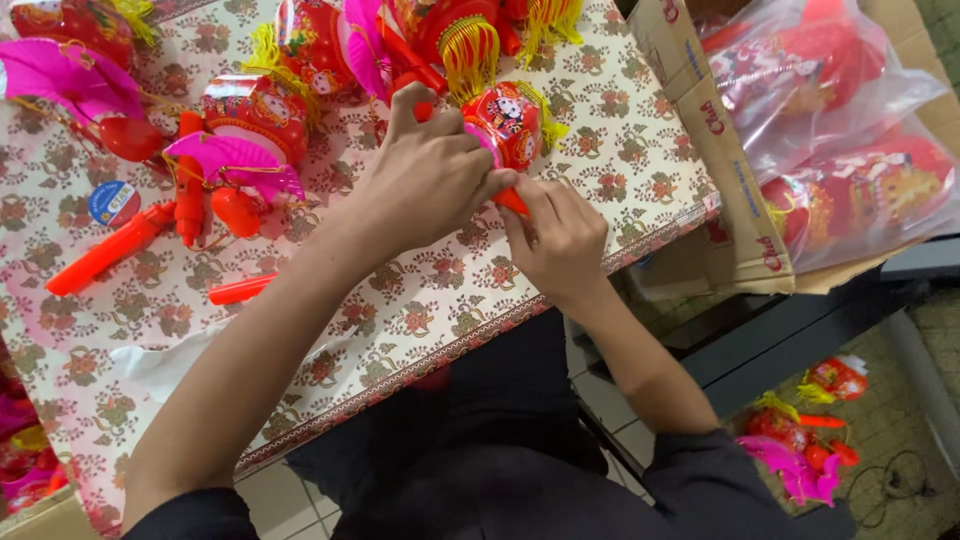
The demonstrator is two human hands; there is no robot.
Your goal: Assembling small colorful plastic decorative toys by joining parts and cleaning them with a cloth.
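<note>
While our left hand [430, 180] closes over the red lantern [508, 125] near the worktop's [420, 310] right edge, our right hand [558, 240] pinches its red handle [512, 202] between thumb and fingertips. More lanterns [250, 120] with pink fans crowd the far edge, and a loose red stick [240, 290] lies towards the left. A cardboard box [720, 180] of bagged lanterns stands just beside the right edge.
</note>
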